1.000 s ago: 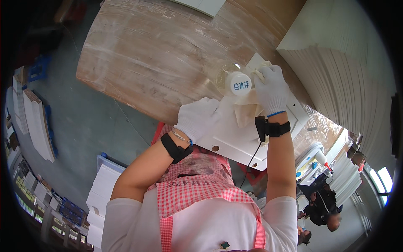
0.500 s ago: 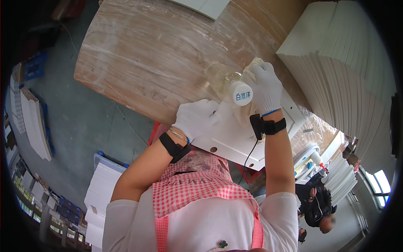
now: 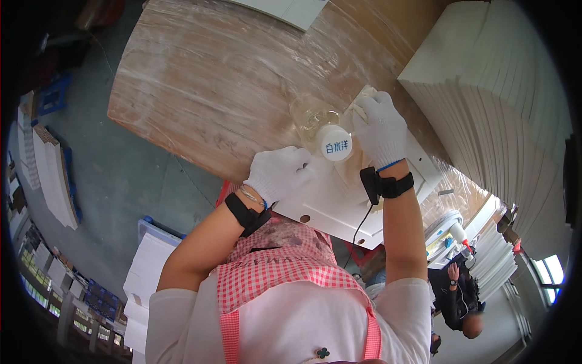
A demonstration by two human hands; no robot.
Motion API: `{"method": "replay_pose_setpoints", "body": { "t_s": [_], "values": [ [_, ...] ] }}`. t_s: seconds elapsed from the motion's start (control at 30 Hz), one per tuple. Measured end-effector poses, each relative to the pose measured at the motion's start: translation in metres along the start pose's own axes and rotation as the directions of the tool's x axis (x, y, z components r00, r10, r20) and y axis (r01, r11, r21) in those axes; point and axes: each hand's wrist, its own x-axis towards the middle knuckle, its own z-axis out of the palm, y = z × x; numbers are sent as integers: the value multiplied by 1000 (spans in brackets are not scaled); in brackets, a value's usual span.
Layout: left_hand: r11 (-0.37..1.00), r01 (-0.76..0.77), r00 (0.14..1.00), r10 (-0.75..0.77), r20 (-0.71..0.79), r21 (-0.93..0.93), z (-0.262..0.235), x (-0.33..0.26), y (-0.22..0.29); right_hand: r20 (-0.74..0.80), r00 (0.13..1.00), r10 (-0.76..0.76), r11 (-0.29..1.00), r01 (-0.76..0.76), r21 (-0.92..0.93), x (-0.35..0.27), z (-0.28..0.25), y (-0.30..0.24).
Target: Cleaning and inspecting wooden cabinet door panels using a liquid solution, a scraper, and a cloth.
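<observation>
My left hand [image 3: 279, 173], in a white knit glove, is closed at the left edge of a white panel [image 3: 339, 218] with round holes along its near side. Its fingers curl over that edge, and the fingertips are partly hidden. My right hand [image 3: 382, 130], gloved too, is closed on a cream cloth [image 3: 353, 170] over the panel's right part. Part of the cloth sticks out beyond the fingers, and the rest hangs beside the wrist. Between my hands is a clear bottle [image 3: 315, 118] with a white cap [image 3: 335, 143] and some pale liquid inside. Neither hand grips the bottle.
Clear film covers the brown worktable [image 3: 200, 85]. Another white board [image 3: 291, 11] lies at its far edge. A tall stack of white panels [image 3: 473, 79] stands right. A white glue bottle with a red tip [image 3: 459, 233] and a person in black [image 3: 451, 291] are lower right.
The bottle's cap has shifted left and a little toward me, leaving a wider gap to my right hand. My right hand has moved slightly with the cloth; the left stays at the panel edge.
</observation>
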Motion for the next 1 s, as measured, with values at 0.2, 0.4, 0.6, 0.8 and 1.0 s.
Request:
{"method": "replay_pose_setpoints", "body": {
  "t_s": [0.2, 0.4, 0.6, 0.8, 1.0],
  "values": [
    [1000, 10, 999, -11, 38, 30, -2, -3, 2, 27, 999, 35, 999, -35, 12, -20, 4, -2],
    [1000, 15, 998, -15, 61, 15, -3, 1, 10, -90, 995, 42, 992, -31, 121, -1, 1, 3],
    [992, 112, 990, -106, 94, -59, -8, -1, 5, -232, 920, 315, 943, -331, -29, -117, 3, 120],
    [935, -27, 907, -126, -402, -355, -30, 21, 8, -221, 823, 523, 852, -511, 113, -158, -9, 149],
    [909, -205, 934, 70, -352, -362, -40, 54, 41, -265, 812, 520, 853, -508, 118, -163, 0, 159]
  ]
}}
